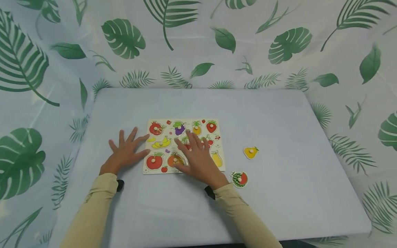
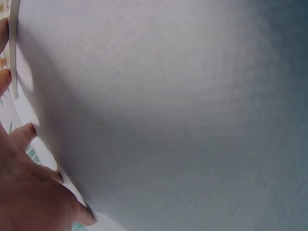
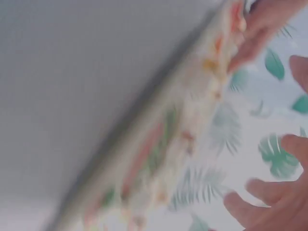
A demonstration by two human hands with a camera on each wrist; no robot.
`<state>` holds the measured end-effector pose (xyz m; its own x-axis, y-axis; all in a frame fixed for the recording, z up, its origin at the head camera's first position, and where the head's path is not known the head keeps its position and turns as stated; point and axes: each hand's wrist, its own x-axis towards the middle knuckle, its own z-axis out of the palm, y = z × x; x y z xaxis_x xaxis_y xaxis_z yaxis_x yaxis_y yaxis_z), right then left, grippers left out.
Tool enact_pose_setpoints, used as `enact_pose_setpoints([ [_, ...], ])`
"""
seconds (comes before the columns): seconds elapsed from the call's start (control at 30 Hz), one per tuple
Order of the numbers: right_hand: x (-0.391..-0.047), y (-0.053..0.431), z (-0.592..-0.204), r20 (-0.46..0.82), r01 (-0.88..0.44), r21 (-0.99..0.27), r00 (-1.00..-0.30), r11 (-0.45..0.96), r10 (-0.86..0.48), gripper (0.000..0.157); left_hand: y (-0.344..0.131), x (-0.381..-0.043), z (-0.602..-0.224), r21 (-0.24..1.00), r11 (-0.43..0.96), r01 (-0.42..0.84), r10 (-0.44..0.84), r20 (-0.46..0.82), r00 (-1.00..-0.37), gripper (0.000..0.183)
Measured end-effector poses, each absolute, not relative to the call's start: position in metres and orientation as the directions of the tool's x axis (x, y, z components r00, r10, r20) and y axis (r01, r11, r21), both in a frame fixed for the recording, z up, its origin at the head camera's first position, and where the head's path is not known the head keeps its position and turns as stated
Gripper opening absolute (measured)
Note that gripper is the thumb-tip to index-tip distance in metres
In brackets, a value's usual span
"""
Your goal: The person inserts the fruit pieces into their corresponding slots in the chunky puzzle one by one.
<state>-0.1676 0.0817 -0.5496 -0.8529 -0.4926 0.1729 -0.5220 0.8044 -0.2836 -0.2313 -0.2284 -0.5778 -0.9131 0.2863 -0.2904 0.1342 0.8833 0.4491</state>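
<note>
A wooden fruit puzzle board lies on the table, with knobbed pieces such as a red apple, bananas and a strawberry. My left hand is spread out at its left side, thumb and index finger touching the edge. Three other fingertips press into the white cloth in the left wrist view. Over the board's middle is my right hand, fingers apart and gripping nothing. It hides part of the lower row; in the right wrist view its fingers show beside the blurred board.
Right of the board lie a yellow pear-shaped piece and, nearer me, a watermelon piece, both with knobs. White cloth covers the table. A leaf-printed curtain stands behind it and at both sides.
</note>
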Motion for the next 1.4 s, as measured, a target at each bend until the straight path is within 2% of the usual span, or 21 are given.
enact_pose_setpoints([
  [0.17,-0.160,0.117,-0.527,0.252,-0.485,-0.261,-0.869,0.835,-0.426,0.102,-0.228,-0.229,-0.580,0.449,0.884,0.129,0.282,-0.293,-0.913,0.077],
  [0.3,-0.152,0.149,-0.513,0.307,-0.467,-0.240,-0.868,0.851,-0.389,0.110,-0.227,-0.226,-0.580,0.439,0.890,0.119,0.270,-0.299,-0.915,0.078],
  [0.53,-0.129,0.198,-0.508,0.340,-0.415,-0.202,-0.879,0.887,-0.334,0.109,-0.226,-0.224,-0.578,0.441,0.889,0.120,0.275,-0.304,-0.912,0.078],
  [0.73,-0.110,0.223,-0.518,0.309,-0.362,-0.189,-0.904,0.913,-0.294,0.106,-0.225,-0.222,-0.577,0.433,0.894,0.118,0.271,-0.310,-0.911,0.078],
  [0.9,-0.098,0.239,-0.531,0.250,-0.317,-0.205,-0.932,0.926,-0.264,0.094,-0.222,-0.220,-0.578,0.437,0.892,0.115,0.269,-0.309,-0.912,0.079],
  [1.2,-0.081,0.249,-0.548,0.107,-0.316,-0.251,-0.949,0.915,-0.298,0.056,-0.223,-0.222,-0.582,0.437,0.893,0.112,0.266,-0.309,-0.913,0.079],
  [1.4,-0.075,0.250,-0.556,0.078,-0.322,-0.308,-0.946,0.895,-0.313,0.030,-0.222,-0.222,-0.582,0.434,0.894,0.110,0.261,-0.305,-0.916,0.080],
])
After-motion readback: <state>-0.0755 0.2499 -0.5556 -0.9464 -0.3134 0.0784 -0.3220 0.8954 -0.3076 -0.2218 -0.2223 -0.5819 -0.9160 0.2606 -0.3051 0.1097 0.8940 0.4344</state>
